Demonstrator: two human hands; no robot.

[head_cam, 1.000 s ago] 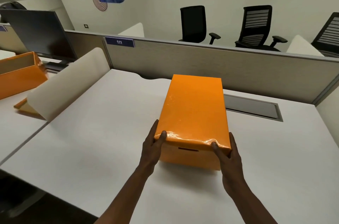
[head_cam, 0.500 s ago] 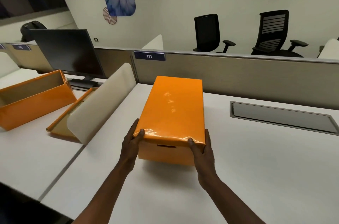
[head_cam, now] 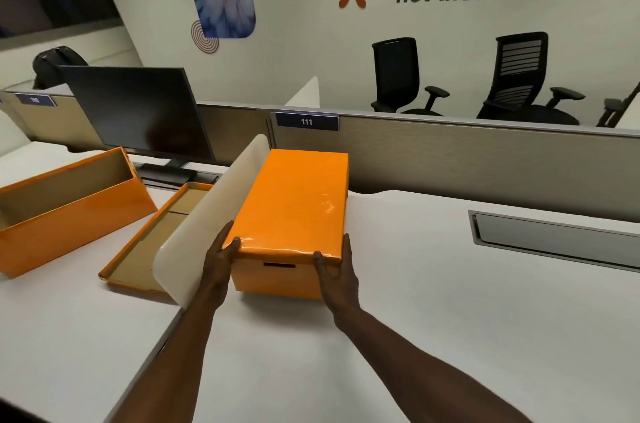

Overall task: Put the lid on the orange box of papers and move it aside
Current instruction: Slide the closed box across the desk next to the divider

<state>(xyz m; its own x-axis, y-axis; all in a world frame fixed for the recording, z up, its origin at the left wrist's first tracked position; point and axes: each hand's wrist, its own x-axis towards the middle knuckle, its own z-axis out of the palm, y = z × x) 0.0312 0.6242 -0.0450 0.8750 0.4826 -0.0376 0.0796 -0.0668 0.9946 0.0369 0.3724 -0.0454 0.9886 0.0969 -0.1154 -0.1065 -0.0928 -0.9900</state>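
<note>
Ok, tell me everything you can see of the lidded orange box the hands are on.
The orange box is a glossy rectangular carton, seemingly cardboard. Its lid sits closed; a slot shows in the near end wall. It sits lengthwise on the white desk, against the cream divider. The left hand and right hand grip its near corners.

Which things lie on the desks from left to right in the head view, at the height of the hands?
open orange box → loose lid → white divider → left hand → closed orange box → right hand → grey cable tray
</note>
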